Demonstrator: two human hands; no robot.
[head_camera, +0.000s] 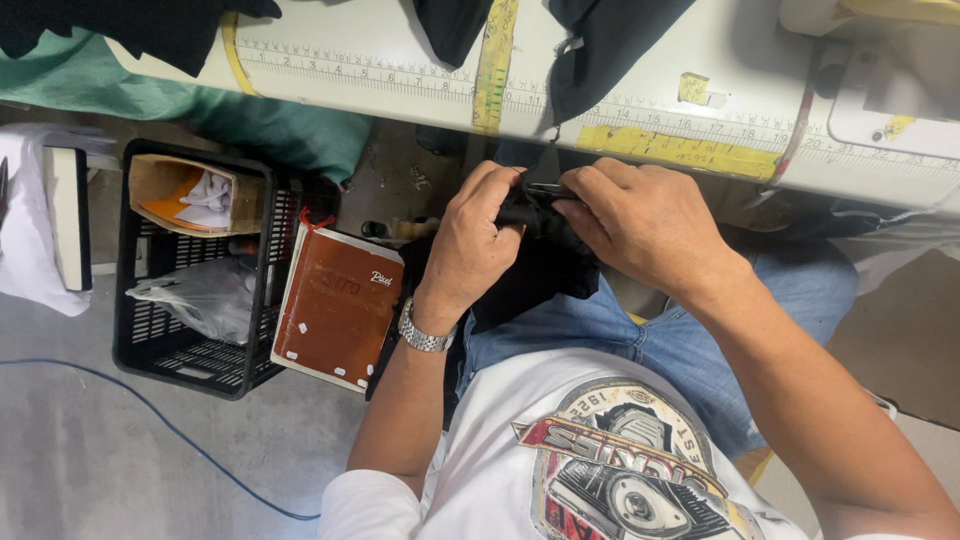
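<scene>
Overhead, the pale counter (400, 75) spans the frame's top, the black crate (195, 270) sits lower left, and at centre the black cloth (545, 265) rests on the lap, pinched taut by left hand (475, 245) and right hand (640, 220) for close handling.

Small metal tool (548, 188) (between fingers) mostly hidden.
</scene>
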